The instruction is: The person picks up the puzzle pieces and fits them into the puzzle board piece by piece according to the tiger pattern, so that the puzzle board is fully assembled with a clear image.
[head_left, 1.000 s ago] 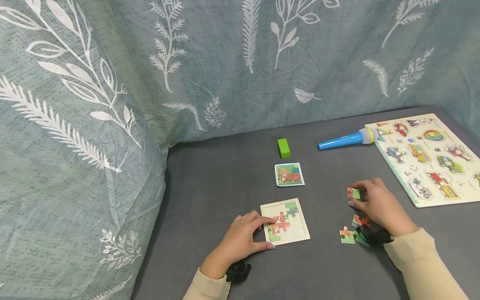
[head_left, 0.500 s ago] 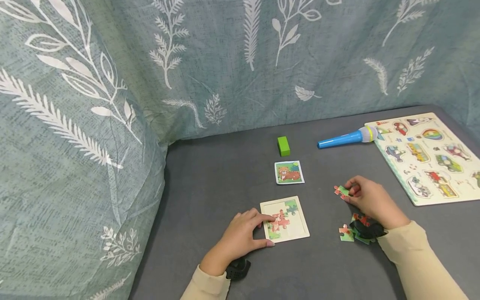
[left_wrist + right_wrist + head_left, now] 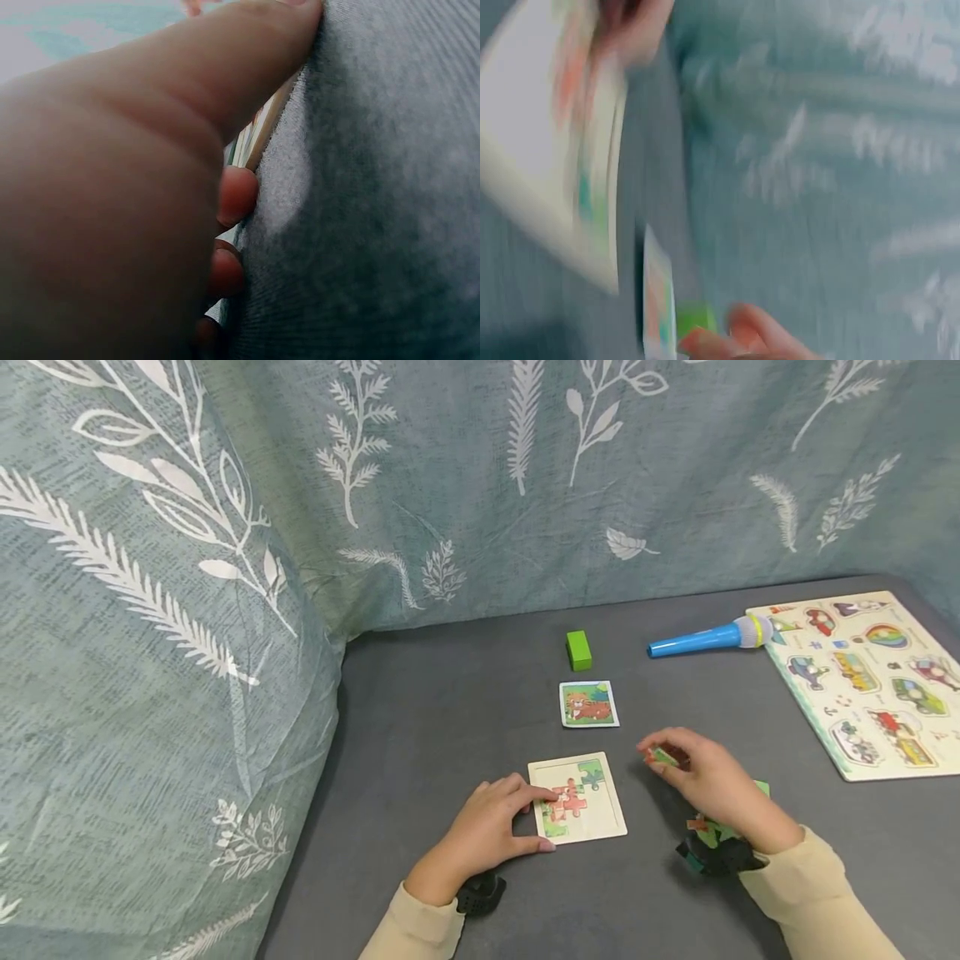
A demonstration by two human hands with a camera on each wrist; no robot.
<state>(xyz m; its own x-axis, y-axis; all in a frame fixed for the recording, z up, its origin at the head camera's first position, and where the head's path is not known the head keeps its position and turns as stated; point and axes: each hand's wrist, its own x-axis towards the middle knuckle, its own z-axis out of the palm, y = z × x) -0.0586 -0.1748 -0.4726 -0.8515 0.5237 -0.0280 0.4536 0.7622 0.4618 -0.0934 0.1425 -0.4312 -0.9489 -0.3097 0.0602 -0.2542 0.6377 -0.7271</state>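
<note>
My right hand pinches a red-and-green jigsaw piece between thumb and fingers, to the right of a square wooden puzzle board. My left hand holds that board by its near left corner. Its index finger rests on the red pieces in the frame, and its thumb lies at the near edge. Green pieces fill parts of two opposite corners. Loose jigsaw pieces lie partly hidden under my right wrist. In the blurred right wrist view, the board and right fingertips show.
Behind the board lies a tiger picture card, with a green block beyond it. A blue toy microphone touches a large vehicle puzzle board at the right. Leaf-patterned cloth hangs along the back and left.
My right hand has carried the jigsaw piece leftward from the loose pieces toward the board. The left hand stays on the board. The head view has shifted slightly.
</note>
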